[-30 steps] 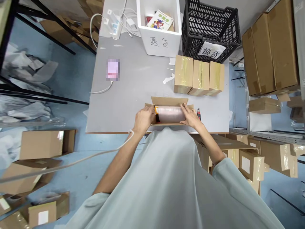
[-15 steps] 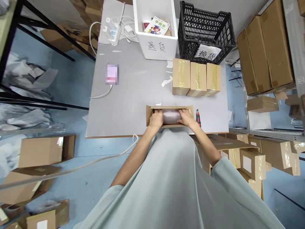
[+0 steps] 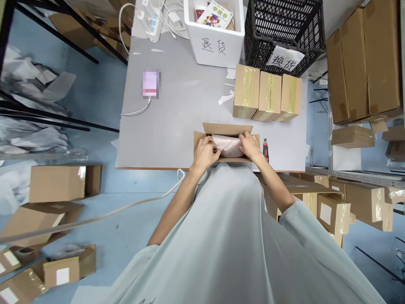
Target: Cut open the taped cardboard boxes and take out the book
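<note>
An open cardboard box (image 3: 228, 128) stands at the front edge of the table, its flaps spread outward. Inside lies a rounded, shiny, pinkish-grey bundle (image 3: 228, 146) that looks wrapped in plastic; its contents are hidden. My left hand (image 3: 205, 153) is closed at the bundle's left end, thumb and fingers curled over the box's side. At the other end, my right hand (image 3: 249, 146) grips the bundle with bent fingers. Just right of the box, a red and black utility knife (image 3: 265, 150) lies on the table.
Three taped cartons (image 3: 267, 95) stand in a row behind the box. Beyond them are a black crate (image 3: 283, 38) and a white bin (image 3: 211, 46) with books. A phone-like device (image 3: 151, 83) with a cable lies left. Cartons (image 3: 58, 183) and a stretched cord (image 3: 126, 209) are below.
The bundle's surface now shows higher and looser in the box, with a wrinkled sheen. My left hand has turned, its thumb now towards the bundle. The box's far flap stands out more; the view has shifted.
</note>
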The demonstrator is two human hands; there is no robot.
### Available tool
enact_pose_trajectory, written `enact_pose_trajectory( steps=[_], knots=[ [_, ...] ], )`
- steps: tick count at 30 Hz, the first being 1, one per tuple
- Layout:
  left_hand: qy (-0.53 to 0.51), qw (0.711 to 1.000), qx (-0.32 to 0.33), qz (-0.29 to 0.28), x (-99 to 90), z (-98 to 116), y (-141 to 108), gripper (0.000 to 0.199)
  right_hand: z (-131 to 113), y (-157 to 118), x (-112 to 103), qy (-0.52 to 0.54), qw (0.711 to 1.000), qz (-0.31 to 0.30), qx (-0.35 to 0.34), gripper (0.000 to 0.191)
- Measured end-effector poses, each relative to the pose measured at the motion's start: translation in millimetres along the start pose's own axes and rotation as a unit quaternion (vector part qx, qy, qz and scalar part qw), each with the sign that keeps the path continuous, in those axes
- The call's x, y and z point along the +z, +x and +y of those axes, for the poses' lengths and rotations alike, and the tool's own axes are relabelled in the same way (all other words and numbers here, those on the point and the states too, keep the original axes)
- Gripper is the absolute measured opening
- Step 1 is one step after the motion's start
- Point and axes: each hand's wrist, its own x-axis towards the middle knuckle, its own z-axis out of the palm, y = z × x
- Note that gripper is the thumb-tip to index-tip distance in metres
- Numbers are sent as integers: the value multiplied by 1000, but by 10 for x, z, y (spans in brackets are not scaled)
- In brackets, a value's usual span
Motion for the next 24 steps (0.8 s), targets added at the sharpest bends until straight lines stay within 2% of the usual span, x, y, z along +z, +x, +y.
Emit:
enact_pose_trajectory(
  steps=[2,4,6,9,12,15,18,21,24],
  knots=[
    [-15,1000,-5,24,-34,-31,-7,29,35,-42,-31,11,1000,-16,-14,34],
    [-18,999,-9,25,-63,-65,5,34,87,-92,-45,34,998,-35,-33,27],
    [-1,1000,-5,2,-81,-92,25,47,142,-149,-34,72,996,-41,-40,21],
    [50,997,2,-53,-93,-84,74,64,201,-230,11,138,990,-14,-18,16],
    [90,990,-11,-110,-116,-16,159,54,217,-292,42,182,983,7,-3,13],
    [119,983,-15,-139,-171,51,241,36,224,-335,20,199,980,7,-10,11],
    [122,982,28,-142,-248,76,233,24,265,-369,-30,208,978,16,-8,19],
    [73,985,113,-106,-338,88,118,20,354,-405,-74,231,971,59,16,13],
    [-3,982,176,-71,-460,150,-29,23,474,-444,-112,295,951,93,28,24]
  ],
)
